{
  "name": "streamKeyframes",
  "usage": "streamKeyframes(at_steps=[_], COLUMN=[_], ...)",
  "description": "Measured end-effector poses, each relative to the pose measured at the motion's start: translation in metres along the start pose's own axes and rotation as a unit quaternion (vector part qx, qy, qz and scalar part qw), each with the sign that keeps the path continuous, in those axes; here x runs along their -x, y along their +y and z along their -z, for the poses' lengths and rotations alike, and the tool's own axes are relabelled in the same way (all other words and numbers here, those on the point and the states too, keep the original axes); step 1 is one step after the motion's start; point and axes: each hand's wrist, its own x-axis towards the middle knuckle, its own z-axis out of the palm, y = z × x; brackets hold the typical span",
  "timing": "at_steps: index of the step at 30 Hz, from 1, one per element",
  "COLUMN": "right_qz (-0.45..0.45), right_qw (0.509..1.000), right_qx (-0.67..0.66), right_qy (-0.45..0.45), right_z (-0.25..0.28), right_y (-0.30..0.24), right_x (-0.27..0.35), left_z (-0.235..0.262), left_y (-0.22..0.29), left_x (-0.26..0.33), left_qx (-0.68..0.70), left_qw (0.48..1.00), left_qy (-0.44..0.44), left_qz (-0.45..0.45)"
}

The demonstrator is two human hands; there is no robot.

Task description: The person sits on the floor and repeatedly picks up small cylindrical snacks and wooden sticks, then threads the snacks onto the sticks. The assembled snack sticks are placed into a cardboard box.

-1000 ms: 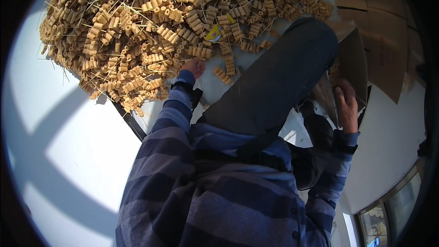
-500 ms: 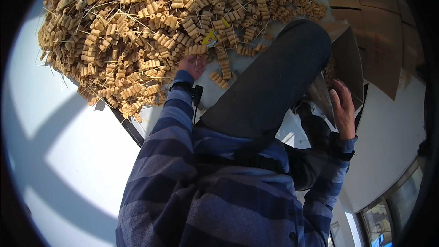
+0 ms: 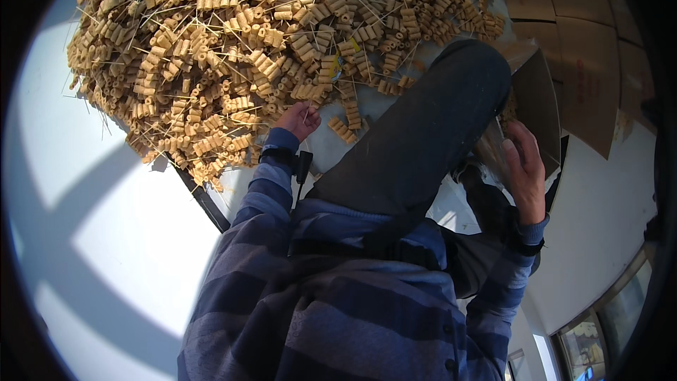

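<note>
A large heap of tan, ridged, tube-shaped pieces on thin sticks (image 3: 211,63) covers the far left and middle of the work surface. At the heap's near edge is my left hand (image 3: 300,120), its fingers curled round the thin stick of a skewer (image 3: 308,92); the ridged pieces show just beyond the fingertips. On the right, my right hand (image 3: 526,169) lies against the near side of an open cardboard box (image 3: 537,99), thumb apart from the fingers. Its fingertips are partly hidden at the box's edge. Clear plastic shows beside the box, and some tan pieces inside.
My raised, dark-trousered knee (image 3: 465,77) stands between the heap and the box. A few loose skewers (image 3: 343,129) lie beside my thigh. A yellow packet (image 3: 331,65) is half buried in the heap. Flat brown cardboard (image 3: 582,63) lies at the far right.
My left hand has drawn back slightly from the heap toward me, fingers more curled. My right hand has stayed at the box, its thumb and fingers slightly shifted.
</note>
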Motion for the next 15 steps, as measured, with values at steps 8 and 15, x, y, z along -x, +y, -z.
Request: streamKeyframes(at_steps=[8, 15], right_qz=[0.084, -0.029], right_qw=[0.996, 0.949], right_qx=[0.002, -0.265], right_qy=[-0.011, -0.169], right_z=[-0.035, -0.086], right_y=[-0.079, -0.121], right_x=[0.003, 0.015], left_z=[-0.06, -0.119], left_y=[-0.002, 0.023], left_x=[0.088, 0.153], left_qx=[0.019, -0.144], left_qw=[0.977, 0.929], left_qy=[-0.166, -0.302], left_qz=[-0.129, -0.161])
